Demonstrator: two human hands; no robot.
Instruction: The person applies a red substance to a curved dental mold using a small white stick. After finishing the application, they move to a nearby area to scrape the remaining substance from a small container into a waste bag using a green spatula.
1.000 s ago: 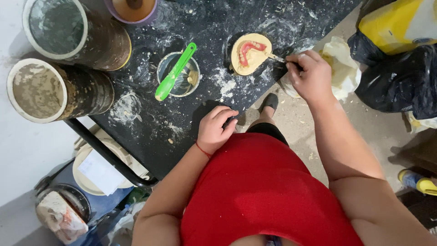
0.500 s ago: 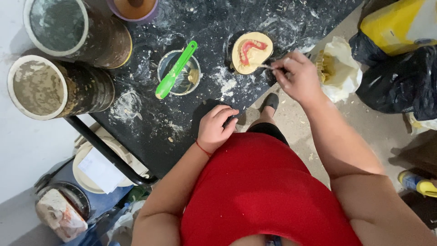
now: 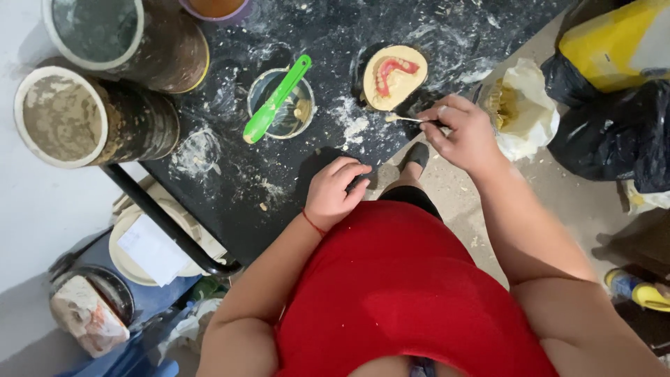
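At my far left, about nine o'clock, two big grimy buckets (image 3: 98, 115) lie on the black tabletop (image 3: 230, 202), their open mouths toward me and crusted with pale residue. Moving right, at roughly eleven o'clock, a small round mixing bowl (image 3: 281, 105) stands among white powder smears, with a green spatula (image 3: 276, 99) lying slantwise across it, blade end down toward me. My left hand (image 3: 335, 192) rests at the near edge of the tabletop, fingers curled loosely under — clenched on nothing that I can see, only touching the dusty surface. Farther right, near twelve o'clock, sits the plaster cast (image 3: 394, 77), a pale rounded block with a pink arch of wax and teeth set in its top. Just below it, at one o'clock, my right hand (image 3: 464, 132) pinches a slim metal tool (image 3: 408, 119) between thumb and fingers — its tip points left, close to the near edge of the cast, though I cannot tell whether it touches. Beyond that hand, on the floor at two o'clock, a crumpled white bag (image 3: 534, 115) lies open, and black bags (image 3: 614, 132) are heaped beside it.
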